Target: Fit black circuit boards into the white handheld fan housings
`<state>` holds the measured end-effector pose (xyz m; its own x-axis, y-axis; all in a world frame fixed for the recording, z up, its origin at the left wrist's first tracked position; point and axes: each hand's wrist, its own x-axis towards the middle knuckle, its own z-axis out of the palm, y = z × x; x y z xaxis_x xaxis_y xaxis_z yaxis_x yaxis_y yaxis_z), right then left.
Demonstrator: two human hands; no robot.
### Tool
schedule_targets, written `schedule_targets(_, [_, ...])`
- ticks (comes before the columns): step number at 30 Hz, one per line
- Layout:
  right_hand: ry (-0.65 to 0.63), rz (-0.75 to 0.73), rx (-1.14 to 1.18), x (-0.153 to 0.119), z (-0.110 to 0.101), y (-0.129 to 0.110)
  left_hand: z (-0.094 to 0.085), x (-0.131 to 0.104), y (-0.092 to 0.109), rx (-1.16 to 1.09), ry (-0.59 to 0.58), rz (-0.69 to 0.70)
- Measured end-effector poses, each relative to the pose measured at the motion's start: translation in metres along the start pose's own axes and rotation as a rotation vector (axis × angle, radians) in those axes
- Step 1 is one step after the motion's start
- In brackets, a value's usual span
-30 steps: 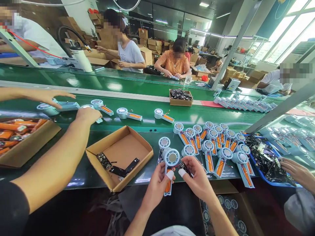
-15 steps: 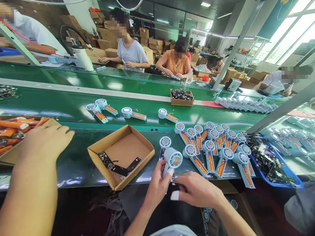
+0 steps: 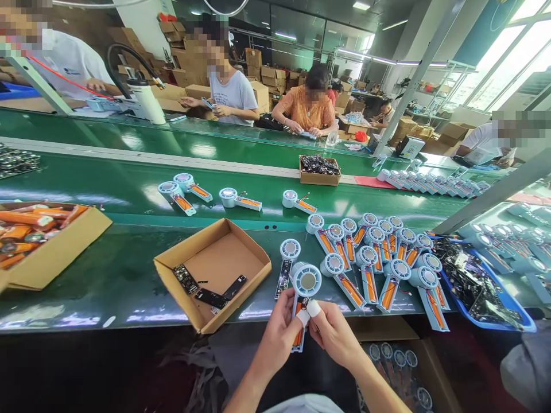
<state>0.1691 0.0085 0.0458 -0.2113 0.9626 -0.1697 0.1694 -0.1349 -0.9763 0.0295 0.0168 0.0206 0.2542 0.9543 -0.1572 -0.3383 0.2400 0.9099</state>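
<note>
My left hand (image 3: 279, 330) is closed round the handle of a light blue handheld fan (image 3: 308, 279), its round head facing up toward me. Orange shows inside the open handle below my thumbs. My right hand (image 3: 333, 332) grips the same handle from the other side, its thumb pressed by the wires just under the head. Both thumbs wear white covers. Just behind stands another fan (image 3: 290, 250) with a black circuit board (image 3: 283, 278) along its handle. To the right lie several open fans (image 3: 367, 275) with orange batteries and loose wires.
A cardboard tray (image 3: 172, 287) with several black circuit boards lies left of my hands. Further left stands a box (image 3: 64, 252) of orange batteries. A blue basket (image 3: 523, 324) of boards is at the right. Several fans (image 3: 228, 198) rest on the green conveyor (image 3: 206, 150); co-workers sit beyond.
My right hand has come up and in against the fan handle, and the fan now stands more upright, facing me. A co-worker's arm over the battery box at left has almost left view.
</note>
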Motion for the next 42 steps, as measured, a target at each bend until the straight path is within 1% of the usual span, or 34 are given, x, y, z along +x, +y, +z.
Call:
schedule_targets(4, [0.081, 0.003, 0.088, -0.007, 0.004, 0.002, 0.007, -0.003, 0.001, 0.108, 0.078, -0.004])
schedule_targets(7, [0.163, -0.087, 0.080, -0.018, 0.007, 0.004, 0.010, -0.003, 0.001, 0.186, 0.175, 0.003])
schedule_targets(10, [0.246, -0.219, -0.035, -0.028, 0.012, 0.011, 0.011, 0.001, -0.002, 0.265, 0.279, 0.017])
schedule_targets(12, [0.322, -0.270, -0.102, -0.028, 0.016, 0.018, 0.011, 0.004, -0.005, 0.298, 0.318, 0.049])
schedule_targets(15, [0.429, -0.321, -0.214, -0.022, 0.022, 0.025, 0.013, 0.005, -0.009, 0.224, 0.308, 0.043])
schedule_targets(17, [0.476, -0.370, -0.370, -0.017, 0.026, 0.026, 0.015, 0.003, -0.012, 0.151, 0.290, 0.028])
schedule_targets(19, [0.476, -0.407, -0.587, -0.015, 0.027, 0.024, 0.018, 0.002, -0.014, 0.139, 0.300, 0.049])
schedule_targets(22, [0.383, -0.387, -0.887, -0.017, 0.025, 0.017, 0.020, 0.002, -0.017, 0.151, 0.329, 0.080])
schedule_targets(25, [0.259, -0.317, -1.078, -0.020, 0.021, 0.010, 0.020, 0.005, -0.020, 0.109, 0.331, 0.086])
schedule_targets(27, [0.214, -0.290, -1.160, -0.022, 0.020, 0.008, 0.019, 0.008, -0.020, 0.097, 0.342, 0.088])
schedule_targets(29, [0.234, -0.312, -1.200, -0.023, 0.021, 0.007, 0.018, 0.010, -0.020, 0.095, 0.337, 0.077])
schedule_targets(33, [0.346, -0.425, -1.185, -0.026, 0.023, 0.007, 0.019, 0.009, -0.018, 0.100, 0.307, 0.057])
schedule_targets(36, [0.400, -0.484, -1.191, -0.027, 0.021, 0.005, 0.021, 0.006, -0.018, 0.117, 0.330, 0.075])
schedule_targets(39, [0.439, -0.500, -1.151, -0.025, 0.019, 0.004, 0.023, 0.004, -0.020, 0.117, 0.343, 0.090])
schedule_targets(42, [0.476, -0.503, -1.059, -0.022, 0.017, 0.005, 0.024, 0.004, -0.021, 0.093, 0.322, 0.095])
